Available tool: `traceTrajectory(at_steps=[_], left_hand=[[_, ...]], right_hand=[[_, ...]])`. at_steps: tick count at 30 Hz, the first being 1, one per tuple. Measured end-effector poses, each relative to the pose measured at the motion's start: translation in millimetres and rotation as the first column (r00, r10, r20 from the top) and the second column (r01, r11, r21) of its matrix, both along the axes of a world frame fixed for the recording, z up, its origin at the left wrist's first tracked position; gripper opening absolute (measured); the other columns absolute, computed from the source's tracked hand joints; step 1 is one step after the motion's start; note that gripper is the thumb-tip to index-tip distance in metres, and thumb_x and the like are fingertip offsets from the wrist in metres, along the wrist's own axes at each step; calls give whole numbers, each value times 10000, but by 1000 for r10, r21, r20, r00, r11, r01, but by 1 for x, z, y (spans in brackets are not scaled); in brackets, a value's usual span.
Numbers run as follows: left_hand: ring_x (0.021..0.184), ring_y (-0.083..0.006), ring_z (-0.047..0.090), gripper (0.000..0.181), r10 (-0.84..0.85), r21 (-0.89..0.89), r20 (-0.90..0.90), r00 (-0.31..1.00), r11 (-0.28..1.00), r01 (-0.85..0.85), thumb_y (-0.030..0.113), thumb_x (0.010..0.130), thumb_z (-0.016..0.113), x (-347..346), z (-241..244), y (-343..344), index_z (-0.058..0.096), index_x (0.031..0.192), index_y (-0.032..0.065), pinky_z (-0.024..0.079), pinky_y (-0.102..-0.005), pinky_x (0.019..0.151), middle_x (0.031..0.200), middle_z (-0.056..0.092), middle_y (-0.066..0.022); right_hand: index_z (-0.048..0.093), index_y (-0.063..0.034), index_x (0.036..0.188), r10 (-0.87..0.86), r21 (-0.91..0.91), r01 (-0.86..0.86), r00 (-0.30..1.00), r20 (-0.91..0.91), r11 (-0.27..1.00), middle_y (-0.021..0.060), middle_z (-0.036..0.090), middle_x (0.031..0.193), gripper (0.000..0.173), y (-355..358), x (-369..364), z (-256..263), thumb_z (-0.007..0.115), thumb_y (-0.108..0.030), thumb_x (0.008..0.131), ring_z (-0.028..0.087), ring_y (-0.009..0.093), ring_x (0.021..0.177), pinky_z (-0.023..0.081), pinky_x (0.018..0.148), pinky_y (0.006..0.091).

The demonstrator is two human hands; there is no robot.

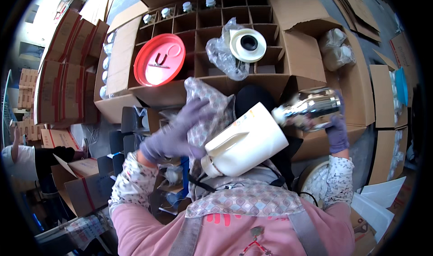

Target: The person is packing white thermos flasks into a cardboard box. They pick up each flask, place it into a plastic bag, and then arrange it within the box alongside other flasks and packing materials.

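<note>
My right hand point(337, 129), in a purple glove, grips the wide end of a silvered glass vacuum-flask liner point(313, 109). Its narrow white end points left, close to the base of a white plastic jug body point(248, 142). That jug body lies tilted across my lap on a patterned apron point(243, 202), its moulded handle facing up and its neck at lower left. My left hand point(181, 134), also gloved and slightly blurred, hovers left of the jug body with fingers apart and nothing in it.
Ahead stands a divided carton point(209, 82) with several white-capped bottles point(187, 6). A red round plastic lid point(159, 60) and a cream plastic ring part point(248, 45) with clear film rest on it. An open carton point(355, 97) flanks my right; a person point(20, 163) is at far left.
</note>
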State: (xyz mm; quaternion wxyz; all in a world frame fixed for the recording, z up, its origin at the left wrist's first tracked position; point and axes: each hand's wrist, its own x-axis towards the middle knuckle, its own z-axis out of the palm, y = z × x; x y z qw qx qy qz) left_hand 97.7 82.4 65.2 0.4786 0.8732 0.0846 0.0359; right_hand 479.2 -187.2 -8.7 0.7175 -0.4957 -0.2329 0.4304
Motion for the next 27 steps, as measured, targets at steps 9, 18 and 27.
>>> traceTrajectory(at_steps=[9,18,27], left_hand=[[1313,-353,413,718,-14,-201,70,997,979,28,425,894,615,17,-43,-66,381,1428,6,323,-393,1092,1452,350,-252],[1033,-217,609,619,-166,-535,-479,862,834,-136,518,979,399,70,-20,-65,508,1340,26,455,-323,942,1187,624,-139],[1012,-254,625,664,-169,-589,-464,870,792,-160,592,946,409,73,2,-76,581,1235,19,465,-360,918,1105,657,-174]], right_hand=[[355,-53,1451,719,-573,-526,674,170,629,154,464,1398,653,35,-55,-6,625,-281,902,439,239,1289,327,1093,352],[409,-31,1406,821,-490,-775,539,-186,398,152,566,1304,818,-14,-47,-24,822,-207,722,576,243,1149,438,1010,371],[425,-26,1393,664,-478,-618,742,-93,624,156,576,1292,802,-34,-74,-8,824,-196,718,586,245,1136,443,1005,372]])
